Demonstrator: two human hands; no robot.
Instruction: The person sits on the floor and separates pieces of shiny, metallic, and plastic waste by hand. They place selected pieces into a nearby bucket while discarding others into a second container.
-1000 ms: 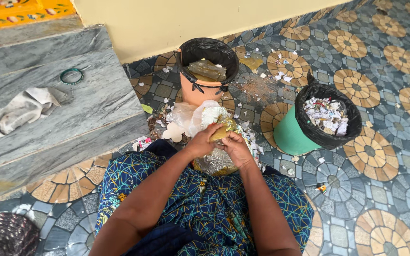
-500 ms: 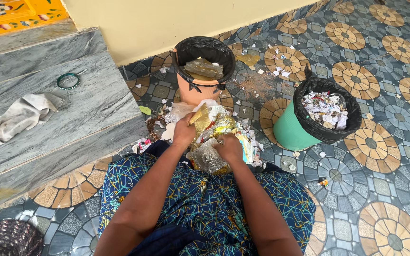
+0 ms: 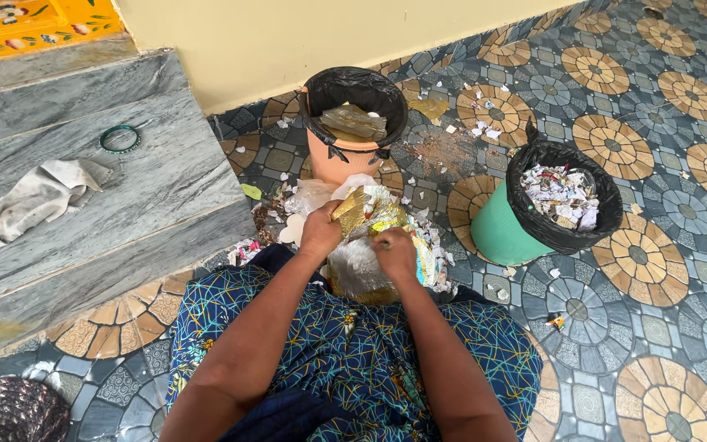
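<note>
Lowered since the earlier frame, the gold strip sits against the foil wrapper [image 3: 370,225] on the lap; left hand [image 3: 321,232] and right hand [image 3: 394,252] pinch it mid-tear, needing another firm pull

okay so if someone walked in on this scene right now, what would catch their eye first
Probably the crinkled gold and silver foil wrapper at the centre, gripped by both the left hand and the right hand above a lap in blue patterned cloth. Just beyond stand two bins lined with black bags: an orange bin near the wall and a green bin on the right heaped with torn paper scraps. Scraps also litter the patterned tile floor.
</note>
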